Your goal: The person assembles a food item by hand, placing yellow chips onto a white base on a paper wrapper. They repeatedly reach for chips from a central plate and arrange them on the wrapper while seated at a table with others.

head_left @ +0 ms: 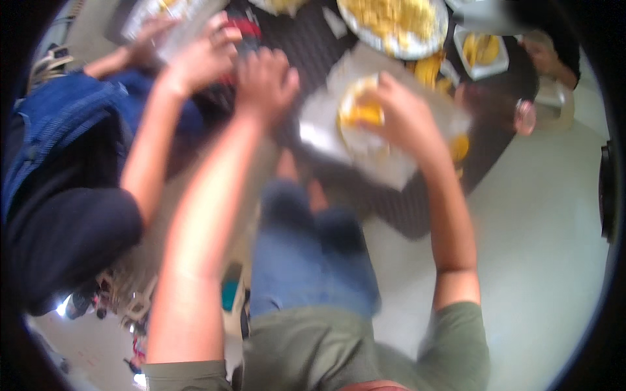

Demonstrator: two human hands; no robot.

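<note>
My right hand (407, 120) reaches over a round white plate (347, 133) at the right of the dark table. Bright yellow-orange food pieces (362, 116) lie on the plate beside its fingers. The hand is smeared by motion, and whether it grips a piece is unclear. Under the plate a whitish sheet (326, 124), paper or plastic, covers part of the table. My left hand (266, 85) rests at the table edge with fingers stretched forward and somewhat apart, and nothing shows in it. Its fingertips are near dark and red items (244, 27) that are too blurred to name.
A large plate (352, 29) heaped with yellow food and a square white dish (499, 67) of yellow pieces stand farther back. More yellow pieces (428, 68) lie on the sheet. Close on my left, another person's hand (202, 58) reaches over the table; another hand (541, 55) is at the far right.
</note>
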